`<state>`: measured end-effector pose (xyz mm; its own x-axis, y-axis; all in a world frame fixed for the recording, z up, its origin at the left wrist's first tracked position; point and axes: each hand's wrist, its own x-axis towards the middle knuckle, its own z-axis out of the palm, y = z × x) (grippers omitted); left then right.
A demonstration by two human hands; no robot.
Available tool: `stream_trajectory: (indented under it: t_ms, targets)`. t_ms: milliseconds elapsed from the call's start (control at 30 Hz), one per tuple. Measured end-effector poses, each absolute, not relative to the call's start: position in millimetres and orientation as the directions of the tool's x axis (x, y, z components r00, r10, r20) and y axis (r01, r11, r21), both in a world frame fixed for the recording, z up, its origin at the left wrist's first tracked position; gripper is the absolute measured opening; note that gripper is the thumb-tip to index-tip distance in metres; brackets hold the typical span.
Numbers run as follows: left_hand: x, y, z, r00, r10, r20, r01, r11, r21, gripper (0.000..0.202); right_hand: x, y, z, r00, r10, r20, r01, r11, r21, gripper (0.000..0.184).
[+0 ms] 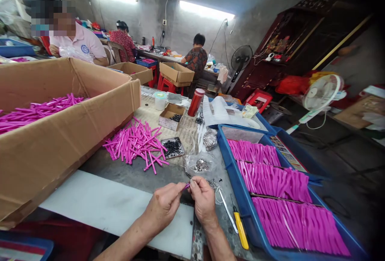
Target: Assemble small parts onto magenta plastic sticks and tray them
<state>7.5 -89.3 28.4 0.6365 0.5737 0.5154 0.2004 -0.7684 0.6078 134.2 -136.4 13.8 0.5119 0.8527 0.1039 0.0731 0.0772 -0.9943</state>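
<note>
My left hand [164, 204] is closed, pinching a thin magenta stick [187, 186] whose other end meets the fingertips of my right hand [202, 200]. Both hands are over the front edge of the worktable, beside a pale board [111, 198]. Most of the stick is hidden by my fingers. Just beyond lies a clear plastic bag [202, 165] of small metal parts. Close to my right hand are a white slender tool [228, 211] and a screwdriver with a yellow handle [240, 229]. A loose pile of magenta sticks [132, 142] spreads further left.
A large cardboard box [66, 148] of magenta sticks stands left. On the right, a blue crate [249, 217] holds rows of magenta pieces. A tray of black parts [173, 147], a small carton [170, 121] and a red flask [196, 102] stand further back. Several people sit behind.
</note>
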Motion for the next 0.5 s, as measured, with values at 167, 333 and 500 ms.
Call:
stream_trajectory:
  t_ms: [167,333,500]
  targets:
    - [6.4,-89.3,29.2,0.637,0.551,0.538,0.201,-0.793,0.575,0.027,133.3,-136.1,18.2,0.520,0.837,0.168,0.171,0.091,-0.981,0.021]
    - [4.7,-89.3,28.7,0.643,0.546,0.538,0.202,-0.798,0.568,0.027,133.3,-134.5,20.2,0.530,0.837,0.137,0.095,0.102,-0.990,0.021]
    - [4.3,-88.5,28.0,0.642,0.550,0.535,0.197,-0.792,0.578,0.029,135.9,-135.3,18.5,0.532,0.841,0.104,0.032,0.103,-0.994,0.022]
